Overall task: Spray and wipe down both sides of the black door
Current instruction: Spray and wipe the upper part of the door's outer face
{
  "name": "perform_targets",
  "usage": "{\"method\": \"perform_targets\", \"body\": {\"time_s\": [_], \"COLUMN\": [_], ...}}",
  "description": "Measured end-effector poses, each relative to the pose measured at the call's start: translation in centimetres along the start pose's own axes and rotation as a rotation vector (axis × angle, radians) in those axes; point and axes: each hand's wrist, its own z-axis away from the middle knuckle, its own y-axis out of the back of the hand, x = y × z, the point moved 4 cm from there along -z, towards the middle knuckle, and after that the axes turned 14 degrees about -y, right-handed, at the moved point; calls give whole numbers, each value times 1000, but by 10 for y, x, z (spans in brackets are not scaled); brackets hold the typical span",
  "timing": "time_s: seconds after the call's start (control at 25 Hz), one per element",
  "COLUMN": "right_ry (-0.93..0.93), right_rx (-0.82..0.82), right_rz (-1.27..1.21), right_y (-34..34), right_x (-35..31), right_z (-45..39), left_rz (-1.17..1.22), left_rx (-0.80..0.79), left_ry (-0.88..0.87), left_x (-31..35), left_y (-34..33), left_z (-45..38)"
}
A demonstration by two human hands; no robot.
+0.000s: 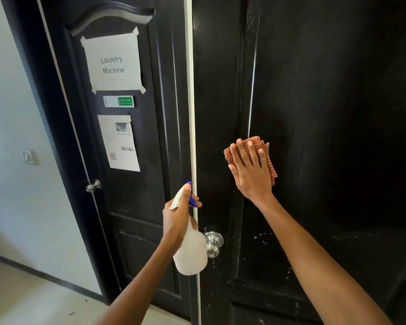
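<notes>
Flat-palmed, right hand (250, 171) pressing checked cloth (266, 153) on black door (326, 113), unwiped panel toward twelve o'clock; left hand (179, 213) clenching spray bottle (190, 249).

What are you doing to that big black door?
A person is cleaning it. The right hand presses a checked orange cloth flat against the black door, above the silver knob. The left hand holds a white spray bottle by its neck, near the door's edge. White specks show lower down on the door.
</notes>
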Motion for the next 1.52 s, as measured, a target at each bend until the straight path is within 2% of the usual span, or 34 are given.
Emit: {"method": "perform_targets", "body": {"time_s": [0.12,0.36,0.48,0.56,0.76,0.92,1.08,1.24,1.4,1.52], "right_ry": [12,264,413,438,113,-80,-48,50,276,354], "right_rx": [-60,-324,-405,-395,-95,10,-16,-177,-375,-416], "right_rz": [20,156,226,244,126,29,23,9,96,123], "right_y": [-18,-67,-69,-58,3,16,-22,-59,-90,-96], "right_x": [2,31,42,42,21,5,5,19,39,49], "right_z": [37,155,163,148,26,-26,35,121,203,214], "left_rz": [6,10,4,6,15,12,3,4,-19,2], "left_rx": [-26,-74,-88,-96,-103,-79,-59,-65,-60,-42], "left_ry": [17,45,57,63,56,58,77,101,148,180], "left_x": [-7,-13,-16,-18,-12,-14,-30,-47,-59,-64], "left_y": [-7,-21,-27,-30,-33,-36,-38,-46,-52,-56], "left_z": [6,19,26,30,26,18,18,26,38,46]}}
